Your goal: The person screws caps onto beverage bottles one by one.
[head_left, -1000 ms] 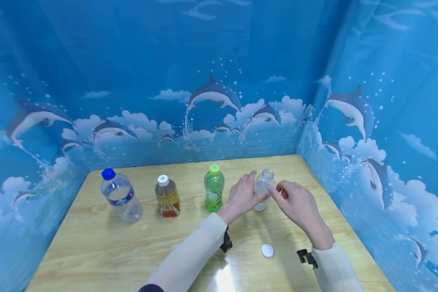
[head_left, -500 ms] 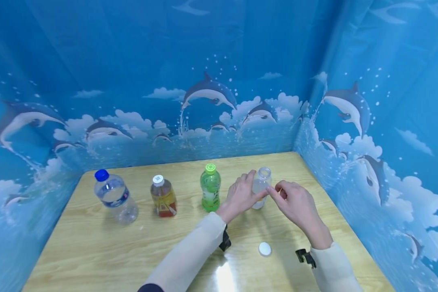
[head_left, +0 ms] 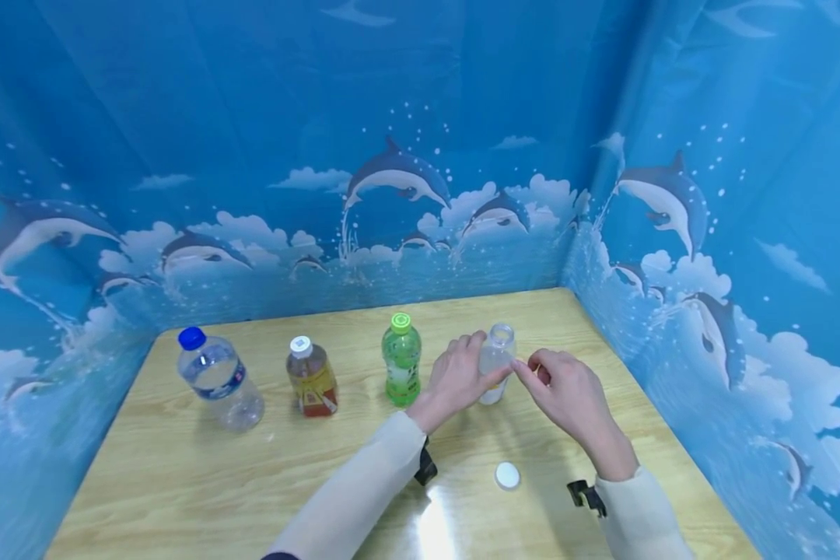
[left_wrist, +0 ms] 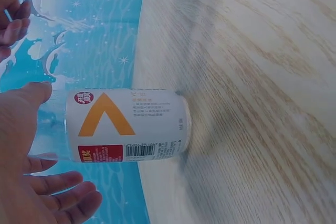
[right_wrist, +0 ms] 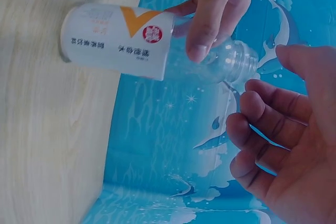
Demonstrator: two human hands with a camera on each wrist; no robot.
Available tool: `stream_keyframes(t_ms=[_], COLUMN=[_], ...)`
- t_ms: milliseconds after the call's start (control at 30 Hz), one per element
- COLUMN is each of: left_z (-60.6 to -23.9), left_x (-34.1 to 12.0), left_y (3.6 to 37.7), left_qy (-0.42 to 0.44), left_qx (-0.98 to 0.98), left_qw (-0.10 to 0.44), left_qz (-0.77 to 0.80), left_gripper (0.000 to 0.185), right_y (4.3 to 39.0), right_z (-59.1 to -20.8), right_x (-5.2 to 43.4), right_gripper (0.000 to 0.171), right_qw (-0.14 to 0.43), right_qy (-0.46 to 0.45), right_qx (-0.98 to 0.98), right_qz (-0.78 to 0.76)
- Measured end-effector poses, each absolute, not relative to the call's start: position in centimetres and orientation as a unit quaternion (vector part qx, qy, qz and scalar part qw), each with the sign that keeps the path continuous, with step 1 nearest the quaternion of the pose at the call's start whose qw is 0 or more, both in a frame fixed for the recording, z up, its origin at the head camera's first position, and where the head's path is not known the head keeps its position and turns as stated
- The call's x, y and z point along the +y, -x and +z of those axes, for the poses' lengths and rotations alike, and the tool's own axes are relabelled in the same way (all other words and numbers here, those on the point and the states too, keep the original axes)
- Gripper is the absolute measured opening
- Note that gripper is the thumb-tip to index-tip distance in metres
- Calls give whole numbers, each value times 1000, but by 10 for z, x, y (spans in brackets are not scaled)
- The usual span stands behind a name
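A clear, uncapped plastic bottle (head_left: 497, 358) with a white label and orange V mark stands upright on the wooden table (head_left: 364, 467). My left hand (head_left: 455, 373) holds its upper part from the left, thumb (right_wrist: 202, 40) across the shoulder and fingers partly behind it. On the right, my right hand (head_left: 567, 389) hovers close to the bottle, its fingers loosely curled with nothing in them. In the right wrist view, the right fingertips (right_wrist: 252, 106) are beside the bottle's threaded mouth. A white cap (head_left: 507, 475) lies on the table nearer to me, between the forearms.
To the left stand a green bottle (head_left: 401, 362), an amber drink bottle (head_left: 312, 381) with a white cap, and a large clear bottle (head_left: 224, 381) with a blue cap. A blue dolphin curtain (head_left: 308, 155) borders the table's back and sides.
The head view has shifted slightly. The left hand keeps its hold and the bottle has moved a touch leftward with it; the right hand stays loosely curled beside it.
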State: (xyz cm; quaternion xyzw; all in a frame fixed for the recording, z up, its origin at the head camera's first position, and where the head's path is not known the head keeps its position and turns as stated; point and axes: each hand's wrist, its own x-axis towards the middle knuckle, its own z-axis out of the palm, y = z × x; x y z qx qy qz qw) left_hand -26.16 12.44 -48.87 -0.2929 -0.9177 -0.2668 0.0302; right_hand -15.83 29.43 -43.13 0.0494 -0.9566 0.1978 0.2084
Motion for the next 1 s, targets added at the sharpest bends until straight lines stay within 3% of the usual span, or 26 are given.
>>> stream_keyframes(t_ms=[1000], left_z=[-489], left_x=[50], left_y=[203], left_qy=[343], left_qx=[-908], left_qw=[84], left_qz=[-226], left_gripper=[77], right_y=[131], right_z=[-476], right_x=[288], right_gripper=[27], right_qw=[164], right_qy=[-35], right_qx=[-969], right_qz=[183])
